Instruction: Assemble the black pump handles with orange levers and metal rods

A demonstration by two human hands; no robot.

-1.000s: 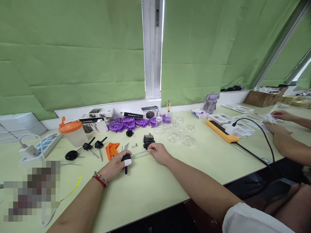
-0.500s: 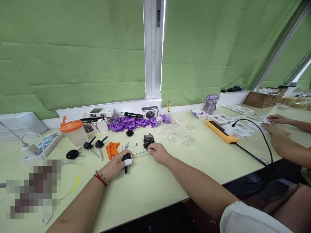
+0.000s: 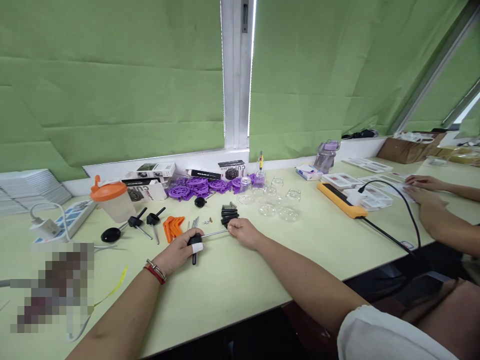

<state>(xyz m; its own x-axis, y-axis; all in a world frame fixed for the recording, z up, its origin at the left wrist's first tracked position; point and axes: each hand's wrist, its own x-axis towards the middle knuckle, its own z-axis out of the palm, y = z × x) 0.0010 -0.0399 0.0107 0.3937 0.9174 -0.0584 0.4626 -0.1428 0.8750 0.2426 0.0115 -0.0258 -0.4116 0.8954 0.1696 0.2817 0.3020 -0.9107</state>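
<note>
Left hand closed round the black handle of T-handle tool, lying on table near centre; right hand pinches the rod's right end; orange brackets just far-left of it; black bit stack just beyond right hand; clear cups farther right; co-worker's 2 hands at right edge.

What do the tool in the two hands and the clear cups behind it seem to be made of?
The tool: thin shaft, shiny grey, likely bare metal; black handle, matte, probably plastic. The clear cups: transparent with bright glints, glass or clear plastic; cannot tell which.
</note>
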